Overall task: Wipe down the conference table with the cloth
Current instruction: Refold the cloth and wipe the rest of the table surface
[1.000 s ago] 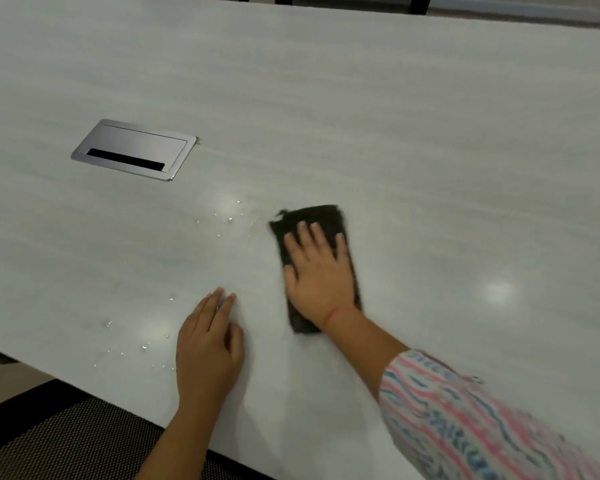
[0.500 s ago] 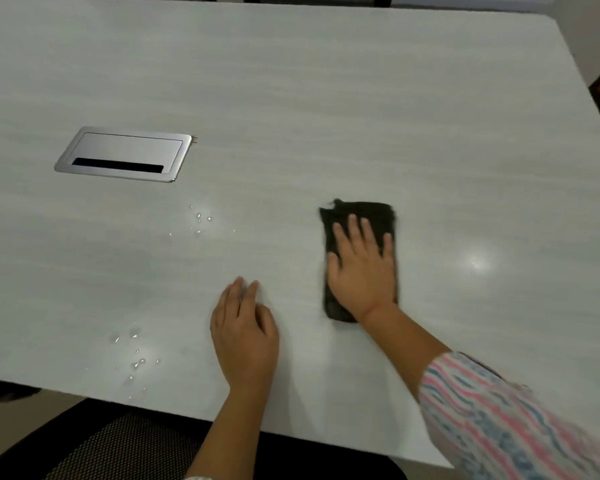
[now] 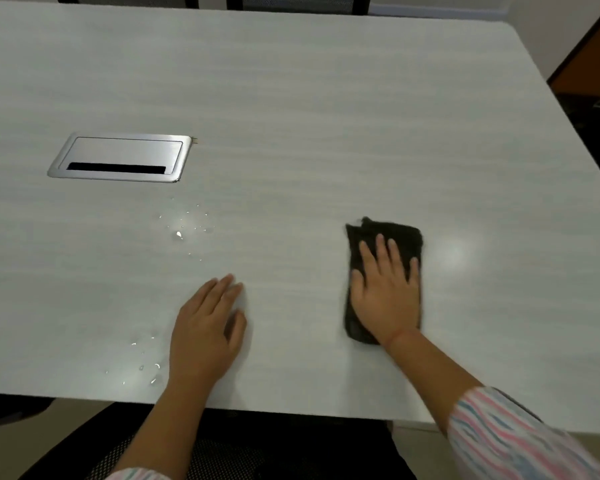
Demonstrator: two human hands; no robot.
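A pale wood-grain conference table [image 3: 309, 109] fills the view. A dark folded cloth [image 3: 397, 233] lies flat on it right of centre. My right hand [image 3: 387, 289] presses down on the cloth with straight, spread fingers, covering its near half. My left hand [image 3: 207, 327] rests flat on the bare table near the front edge, fingers straight and together. Water droplets [image 3: 184, 226] sit left of the cloth, below the metal hatch. More droplets [image 3: 142, 365] lie just left of my left hand.
A brushed-metal cable hatch [image 3: 120, 157] is set flush in the table at the left. A mesh chair seat [image 3: 222, 452] is below the front edge. Dark chair backs [image 3: 298, 3] stand at the far side. The table's right edge runs past a dark doorway [image 3: 593, 81].
My right hand has slid the cloth rightward across the table, away from the droplets. My left hand has stayed flat near the front edge.
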